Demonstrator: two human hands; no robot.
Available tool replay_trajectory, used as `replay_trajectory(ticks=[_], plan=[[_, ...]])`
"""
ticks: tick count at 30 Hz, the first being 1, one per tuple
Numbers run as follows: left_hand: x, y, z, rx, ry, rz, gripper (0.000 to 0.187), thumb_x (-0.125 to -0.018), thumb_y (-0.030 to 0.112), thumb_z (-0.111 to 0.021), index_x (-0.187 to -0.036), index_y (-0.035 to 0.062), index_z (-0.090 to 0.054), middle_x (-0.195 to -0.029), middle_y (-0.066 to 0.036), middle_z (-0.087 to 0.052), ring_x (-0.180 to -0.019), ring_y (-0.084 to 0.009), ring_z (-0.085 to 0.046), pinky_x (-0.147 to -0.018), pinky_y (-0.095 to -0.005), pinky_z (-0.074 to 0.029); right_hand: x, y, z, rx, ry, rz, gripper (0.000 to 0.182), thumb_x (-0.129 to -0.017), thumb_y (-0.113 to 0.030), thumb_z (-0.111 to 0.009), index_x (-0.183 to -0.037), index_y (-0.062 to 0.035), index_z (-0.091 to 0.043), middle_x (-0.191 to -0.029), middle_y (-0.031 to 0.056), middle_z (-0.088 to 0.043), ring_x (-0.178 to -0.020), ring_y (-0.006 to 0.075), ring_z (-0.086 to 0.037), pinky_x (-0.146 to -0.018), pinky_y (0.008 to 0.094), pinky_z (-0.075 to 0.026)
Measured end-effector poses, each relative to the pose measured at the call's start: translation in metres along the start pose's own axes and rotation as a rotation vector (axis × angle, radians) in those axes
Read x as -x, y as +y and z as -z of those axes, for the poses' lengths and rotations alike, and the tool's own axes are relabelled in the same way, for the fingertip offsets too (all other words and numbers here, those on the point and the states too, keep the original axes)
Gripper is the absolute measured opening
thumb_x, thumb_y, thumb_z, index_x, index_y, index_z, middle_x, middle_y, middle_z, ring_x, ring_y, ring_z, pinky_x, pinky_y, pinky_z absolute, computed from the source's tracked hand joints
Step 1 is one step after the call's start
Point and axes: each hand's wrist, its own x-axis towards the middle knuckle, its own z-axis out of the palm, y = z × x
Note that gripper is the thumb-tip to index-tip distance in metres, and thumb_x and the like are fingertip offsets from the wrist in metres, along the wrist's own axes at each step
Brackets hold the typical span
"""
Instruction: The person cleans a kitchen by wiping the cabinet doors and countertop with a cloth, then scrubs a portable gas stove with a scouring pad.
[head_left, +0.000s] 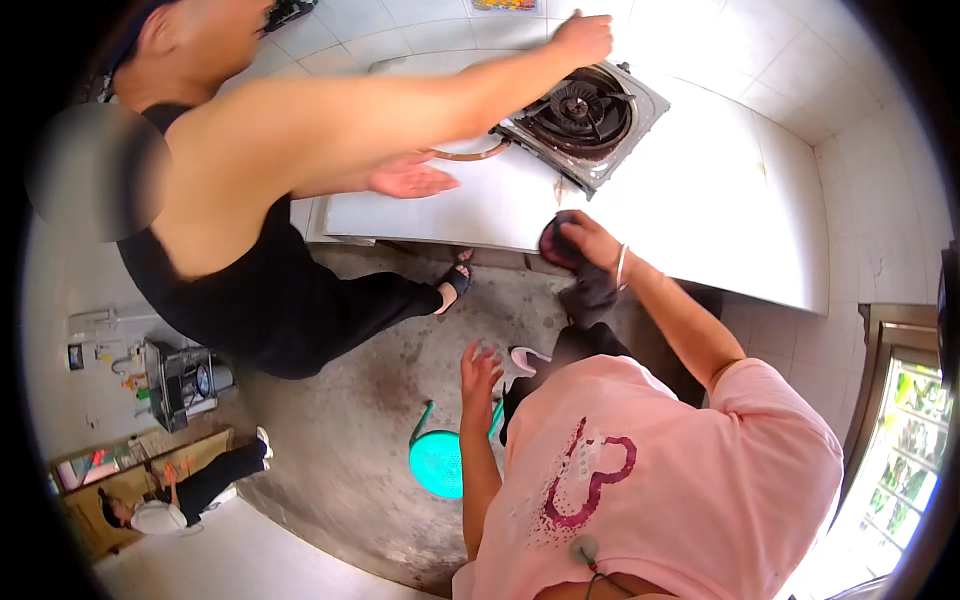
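Pink shirt with a dark red print bulges up from five o'clock. Concrete floor spreads from its left side toward nine o'clock. The white counter reaches from eleven to three o'clock, its front edge giving way to floor, its surface running past the stove to the tiles. At ten, another person in black stretches one arm across the counter, that hand blurred. A grimy, round-welled stove sits at one o'clock; at seven, a turquoise stool is partly covered by the wearer's forearm.

By the counter's front edge, at two o'clock, hangs a dark bundle, limp, its top rounded and maroon-tinged. The right hand is clamped on it; blur hides what it is and whether it touches the counter. The left hand, at six, has its fingers spread apart, holding nothing visible.
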Motion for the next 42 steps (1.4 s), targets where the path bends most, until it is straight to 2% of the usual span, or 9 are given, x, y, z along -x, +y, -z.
replay_trajectory(ticks=[4,7,9,15,17,23,26,34,42], plan=[[-0.010,0.025,-0.080,-0.104,-0.015,-0.386,0.055,-0.095,0.023,-0.054,-0.144,0.0091,-0.031,-0.137,-0.010,-0.044,-0.119,-0.0221,-0.047,-0.101,-0.0374,-0.038,0.054,-0.068,-0.050,-0.127,-0.334,-0.316,0.050,-0.094,-0.033,-0.055,-0.138,-0.0140,-0.040,-0.103,0.0063,-0.060,-0.087,0.0147,-0.059,-0.080,0.0325,-0.051],[-0.023,0.029,-0.099,0.066,0.050,-0.151,0.049,-0.096,0.015,-0.052,-0.141,0.0049,-0.035,-0.132,-0.010,-0.049,-0.117,-0.0213,-0.050,-0.102,-0.0338,-0.038,0.059,-0.056,-0.028,0.121,-0.546,-0.111,0.052,-0.094,-0.032,-0.057,-0.140,-0.0147,-0.040,-0.117,0.0075,-0.056,-0.088,0.0148,-0.060,-0.081,0.0313,-0.051],[-0.025,0.024,-0.104,0.271,0.139,-0.075,0.043,-0.096,0.011,-0.050,-0.136,0.0012,-0.041,-0.126,-0.010,-0.054,-0.114,-0.0194,-0.053,-0.101,-0.0311,-0.040,0.053,-0.030,0.003,0.333,-0.409,0.103,0.043,-0.093,-0.029,-0.058,-0.132,-0.0108,-0.050,-0.104,0.0065,-0.062,-0.081,0.0166,-0.059,-0.078,0.0299,-0.051],[0.005,-0.006,-0.067,0.890,0.110,-0.149,0.038,-0.098,0.024,-0.041,-0.127,-0.0002,-0.050,-0.122,-0.011,-0.057,-0.113,-0.0240,-0.055,-0.102,-0.0384,-0.040,0.032,0.028,0.116,0.206,-0.294,-0.389,0.023,-0.095,-0.024,-0.055,-0.104,-0.0057,-0.064,-0.087,0.0047,-0.065,-0.076,0.0119,-0.059,-0.067,0.0252,-0.050],[0.012,-0.023,-0.062,0.509,0.307,-0.189,0.044,-0.098,0.033,-0.037,-0.127,0.0018,-0.051,-0.121,-0.011,-0.058,-0.114,-0.0254,-0.053,-0.105,-0.0417,-0.036,0.029,0.032,0.132,0.283,-0.227,-0.418,0.024,-0.095,-0.025,-0.054,-0.103,-0.0051,-0.064,-0.086,0.0050,-0.065,-0.075,0.0127,-0.060,-0.066,0.0257,-0.050],[0.040,-0.037,-0.075,0.963,0.373,-0.135,0.049,-0.096,0.040,-0.041,-0.129,0.0054,-0.050,-0.125,-0.010,-0.055,-0.119,-0.0259,-0.049,-0.107,-0.0431,-0.032,-0.001,0.084,0.173,0.603,-0.142,-0.358,0.027,-0.095,-0.024,-0.050,-0.096,-0.0013,-0.064,-0.078,0.0083,-0.064,-0.067,0.0155,-0.059,-0.060,0.0282,-0.050],[0.042,-0.052,-0.081,1.078,0.386,-0.144,0.049,-0.095,0.043,-0.043,-0.128,0.0075,-0.051,-0.125,-0.009,-0.055,-0.120,-0.0250,-0.048,-0.107,-0.0423,-0.032,-0.011,0.088,0.188,0.335,-0.094,-0.648,0.042,-0.098,-0.035,-0.043,-0.088,0.0016,-0.062,-0.069,0.0129,-0.064,-0.056,0.0199,-0.059,-0.055,0.0308,-0.051],[0.045,-0.069,-0.104,1.159,0.486,-0.260,0.054,-0.089,0.050,-0.048,-0.126,0.0110,-0.052,-0.128,-0.008,-0.052,-0.121,-0.0259,-0.047,-0.106,-0.0418,-0.032,-0.014,0.121,0.235,-0.142,0.144,-0.678,0.042,-0.091,-0.045,-0.047,-0.083,-0.0050,-0.058,-0.069,0.0155,-0.067,-0.057,0.0237,-0.066,-0.049,0.0315,-0.054],[0.055,-0.100,-0.099,1.118,0.586,-0.257,0.068,-0.085,0.061,-0.051,-0.131,0.0121,-0.050,-0.130,-0.007,-0.051,-0.121,-0.0260,-0.046,-0.107,-0.0434,-0.031,-0.018,0.116,0.235,-0.089,0.119,-0.725,0.043,-0.092,-0.046,-0.043,-0.088,-0.0074,-0.062,-0.070,0.0114,-0.068,-0.060,0.0223,-0.067,-0.051,0.0311,-0.050]])
